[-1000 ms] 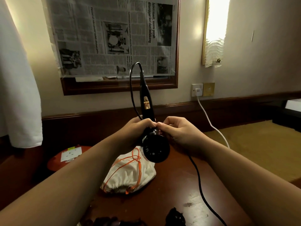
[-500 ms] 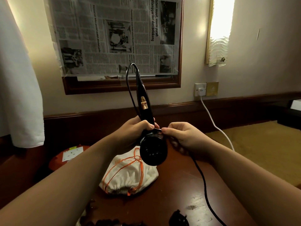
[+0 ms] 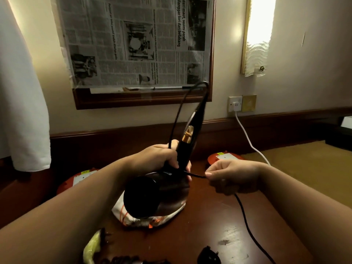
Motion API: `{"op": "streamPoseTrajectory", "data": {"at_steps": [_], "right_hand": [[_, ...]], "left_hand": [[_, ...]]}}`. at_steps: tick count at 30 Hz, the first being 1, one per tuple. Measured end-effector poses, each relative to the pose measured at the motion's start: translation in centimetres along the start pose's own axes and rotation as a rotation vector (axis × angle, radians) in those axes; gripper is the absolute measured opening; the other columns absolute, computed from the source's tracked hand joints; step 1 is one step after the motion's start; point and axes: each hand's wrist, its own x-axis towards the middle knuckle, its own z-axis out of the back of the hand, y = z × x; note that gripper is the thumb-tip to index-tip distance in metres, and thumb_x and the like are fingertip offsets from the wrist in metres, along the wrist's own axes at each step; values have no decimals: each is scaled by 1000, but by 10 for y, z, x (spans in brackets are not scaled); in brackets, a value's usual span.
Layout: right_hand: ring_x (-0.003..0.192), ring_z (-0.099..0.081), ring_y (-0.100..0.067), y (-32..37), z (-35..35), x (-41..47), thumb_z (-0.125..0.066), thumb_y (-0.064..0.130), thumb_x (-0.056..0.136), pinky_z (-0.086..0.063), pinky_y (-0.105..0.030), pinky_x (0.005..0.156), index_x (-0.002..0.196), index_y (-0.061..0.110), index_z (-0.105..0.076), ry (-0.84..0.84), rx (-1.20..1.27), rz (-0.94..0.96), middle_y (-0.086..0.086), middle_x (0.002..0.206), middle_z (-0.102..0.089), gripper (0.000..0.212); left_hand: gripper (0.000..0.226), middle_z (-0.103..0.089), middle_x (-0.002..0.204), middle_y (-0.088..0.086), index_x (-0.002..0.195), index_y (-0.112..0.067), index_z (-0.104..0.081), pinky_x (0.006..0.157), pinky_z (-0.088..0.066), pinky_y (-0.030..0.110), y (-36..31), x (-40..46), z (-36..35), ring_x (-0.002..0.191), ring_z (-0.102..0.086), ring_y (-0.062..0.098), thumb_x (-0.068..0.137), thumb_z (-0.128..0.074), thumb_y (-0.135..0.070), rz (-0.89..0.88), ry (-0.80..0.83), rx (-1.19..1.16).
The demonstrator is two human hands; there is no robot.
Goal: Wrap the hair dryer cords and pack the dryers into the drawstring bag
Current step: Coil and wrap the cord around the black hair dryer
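A black hair dryer [image 3: 152, 193] is held above the table, handle tilted up to the right with a gold switch. My left hand [image 3: 162, 159] grips the handle where it meets the barrel. My right hand [image 3: 228, 176] pinches the black cord [image 3: 245, 223] just right of the dryer, pulling it taut across the handle; the rest of the cord trails down off the table's near right. Under the dryer lies a white drawstring bag [image 3: 133, 214] with orange cord, partly hidden. A black plug [image 3: 209, 257] lies at the bottom edge.
Wooden table [image 3: 209, 221]. Two red round objects [image 3: 76, 180] with labels sit at its back left and back right. A white cable [image 3: 247, 141] runs from a wall socket. Dark cord coils and a yellowish item [image 3: 93, 248] lie near the front edge. White cloth hangs left.
The dryer has tilted so its handle leans right and its barrel faces me. My right hand moved right, drawing the cord out from the handle. The view shifted left.
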Motion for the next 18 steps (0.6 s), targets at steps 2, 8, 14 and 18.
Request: {"op": "streamPoseTrajectory", "data": {"at_steps": [2, 8, 14, 18], "right_hand": [[51, -31, -10, 4, 4, 0, -82, 47, 84, -27, -20, 48, 73, 17, -52, -10, -2, 36, -4, 65, -32, 44], [53, -40, -7, 12, 0, -2, -81, 21, 78, -32, -17, 46, 127, 5, -59, -105, 18, 184, 2, 72, -53, 56], [68, -65, -6, 31, -38, 8, -71, 43, 92, -49, -21, 66, 86, 11, -69, -537, -227, 521, -2, 73, -69, 33], [76, -63, -25, 39, -43, 9, -72, 26, 92, -51, -35, 73, 79, 1, -64, -633, -206, 571, -21, 77, -62, 29]], "left_hand": [[30, -66, 99, 27, 99, 6, -62, 95, -49, 44, -1, -2, -6, 98, -66, 42, 72, -54, -5, 49, 46, 49], [41, -64, 98, 22, 111, 4, -55, 93, -54, 48, 0, -3, -11, 96, -67, 42, 70, -58, -4, 106, 82, 43], [70, -60, 105, 24, 119, -3, -47, 106, -42, 64, 15, 6, -20, 98, -63, 34, 56, -68, -25, 181, 20, 231], [72, -67, 102, 8, 131, -4, -47, 86, -56, 36, 18, 9, -24, 90, -69, 15, 64, -69, -17, 166, 19, 169]]}}
